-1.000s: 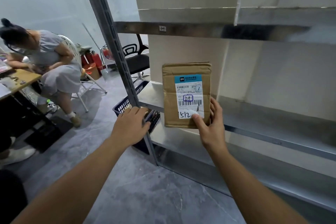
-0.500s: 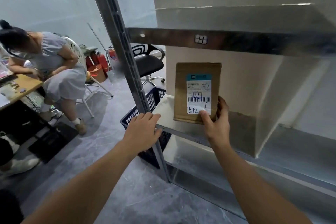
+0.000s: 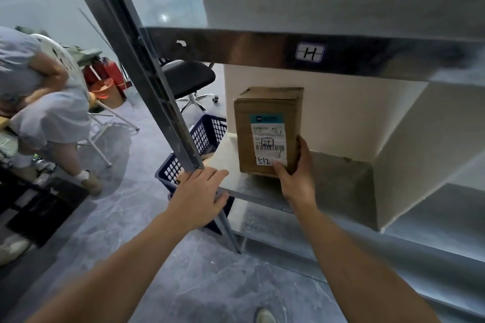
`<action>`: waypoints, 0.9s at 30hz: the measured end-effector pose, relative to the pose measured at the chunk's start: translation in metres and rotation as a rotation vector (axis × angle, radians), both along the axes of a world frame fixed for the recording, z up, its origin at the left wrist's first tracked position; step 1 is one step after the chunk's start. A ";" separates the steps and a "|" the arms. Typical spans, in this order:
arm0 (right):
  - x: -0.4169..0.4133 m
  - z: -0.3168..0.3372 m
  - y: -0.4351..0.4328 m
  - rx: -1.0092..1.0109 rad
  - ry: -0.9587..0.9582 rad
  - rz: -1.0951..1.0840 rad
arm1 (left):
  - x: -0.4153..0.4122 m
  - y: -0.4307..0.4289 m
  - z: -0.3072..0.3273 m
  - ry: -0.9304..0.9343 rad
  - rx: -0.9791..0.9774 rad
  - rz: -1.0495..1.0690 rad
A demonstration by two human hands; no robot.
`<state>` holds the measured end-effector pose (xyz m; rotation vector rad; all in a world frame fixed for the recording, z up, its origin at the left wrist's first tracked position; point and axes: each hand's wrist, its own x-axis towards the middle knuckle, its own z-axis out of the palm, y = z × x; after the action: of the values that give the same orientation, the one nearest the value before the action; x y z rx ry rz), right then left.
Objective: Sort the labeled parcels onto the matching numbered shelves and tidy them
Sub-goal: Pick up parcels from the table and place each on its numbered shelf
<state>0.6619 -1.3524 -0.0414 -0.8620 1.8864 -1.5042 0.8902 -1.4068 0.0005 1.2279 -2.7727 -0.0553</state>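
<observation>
A small brown cardboard parcel (image 3: 267, 128) stands upright at the left end of a metal shelf (image 3: 244, 186), its white shipping label with handwritten "2H" and "512" facing me. My right hand (image 3: 294, 173) grips its lower right corner, thumb on the label, fingers round the side. The shelf beam above carries a tag marked "H" (image 3: 309, 53). My left hand (image 3: 199, 194) rests with relaxed fingers against the shelf's front edge beside the upright post (image 3: 147, 92) and holds nothing.
A blue plastic basket (image 3: 202, 139) sits on the floor behind the post, left of the shelf. A seated person (image 3: 44, 113) on a white chair is at the far left, with a black office chair (image 3: 189, 78) behind. More shelf bays extend right.
My right hand carried the parcel inward and set it standing on the shelf under the H tag. My left hand moved up to the shelf edge, and the view came closer.
</observation>
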 end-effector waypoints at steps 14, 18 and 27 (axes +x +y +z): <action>0.009 0.008 0.001 -0.123 0.007 -0.060 | 0.020 -0.019 0.000 0.092 0.029 -0.070; 0.012 0.011 0.001 -0.151 0.062 -0.047 | 0.023 -0.021 0.001 0.108 0.042 -0.067; 0.015 0.017 -0.013 -0.159 -0.009 -0.038 | 0.022 -0.018 0.002 0.121 0.029 -0.066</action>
<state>0.6774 -1.3656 -0.0245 -0.8927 1.8045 -1.6966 0.9124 -1.4252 0.0027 1.1006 -2.7164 -0.1700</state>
